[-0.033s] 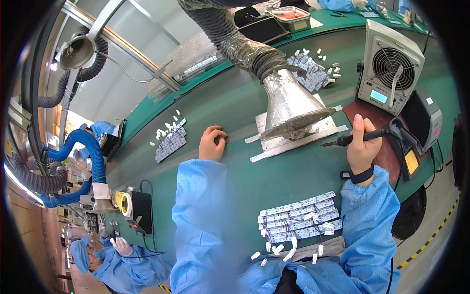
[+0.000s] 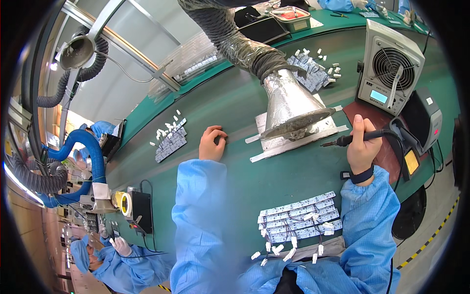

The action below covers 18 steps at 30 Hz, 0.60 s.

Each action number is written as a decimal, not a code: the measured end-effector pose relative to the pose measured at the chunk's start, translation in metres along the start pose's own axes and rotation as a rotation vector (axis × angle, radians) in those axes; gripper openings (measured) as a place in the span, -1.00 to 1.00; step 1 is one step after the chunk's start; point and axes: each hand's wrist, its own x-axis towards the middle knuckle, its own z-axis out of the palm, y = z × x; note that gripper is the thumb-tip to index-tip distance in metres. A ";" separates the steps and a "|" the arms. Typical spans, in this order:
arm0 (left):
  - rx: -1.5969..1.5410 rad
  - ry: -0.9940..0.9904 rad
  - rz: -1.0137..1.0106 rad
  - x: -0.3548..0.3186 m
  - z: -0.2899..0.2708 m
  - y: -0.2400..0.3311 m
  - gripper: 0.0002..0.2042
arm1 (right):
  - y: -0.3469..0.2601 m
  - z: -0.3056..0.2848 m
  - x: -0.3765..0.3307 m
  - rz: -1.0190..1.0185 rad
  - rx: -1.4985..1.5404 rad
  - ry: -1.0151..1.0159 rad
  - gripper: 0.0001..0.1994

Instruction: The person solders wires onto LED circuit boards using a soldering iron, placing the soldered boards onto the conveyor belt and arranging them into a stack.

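My right hand (image 2: pixel 364 149) is closed round a black soldering iron (image 2: pixel 344 140), its tip pointing left over the green tabletop beside a metal fixture plate (image 2: pixel 274 153). Loosely curled, my left hand (image 2: pixel 212 143) rests on the table left of that plate, with the thumb apart from the index finger and nothing visibly held. A silver fume extraction hood (image 2: pixel 293 110) hangs over the plate and hides much of it. Near my body, between my forearms, lie several white LED strip boards (image 2: pixel 298 215) with dark wires and white connectors.
More boards with connectors lie at the left (image 2: pixel 171 144) and far right (image 2: pixel 309 72). An ionizing fan (image 2: pixel 391 68), a soldering station (image 2: pixel 425 117) and a yellow sponge (image 2: pixel 411 161) stand to the right. A co-worker in blue (image 2: pixel 120 262) sits lower left, near a black box device (image 2: pixel 141 211).
My hands and the soldering iron have not moved. The co-worker's gloved hands at the lower left have shifted slightly.
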 end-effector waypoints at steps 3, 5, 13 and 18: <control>0.024 0.012 0.008 -0.001 0.000 0.001 -0.92 | -0.001 0.000 0.000 0.000 -0.008 0.000 -0.58; 0.009 0.004 0.005 0.000 -0.001 0.001 -0.92 | 0.000 0.000 0.000 -0.004 -0.007 0.001 -0.58; 0.005 0.017 0.007 0.000 0.000 -0.001 -0.95 | 0.001 0.000 -0.001 -0.006 -0.010 0.003 -0.58; -0.027 0.048 0.021 0.001 0.002 -0.004 -0.96 | 0.001 -0.001 0.000 -0.003 -0.015 0.001 -0.58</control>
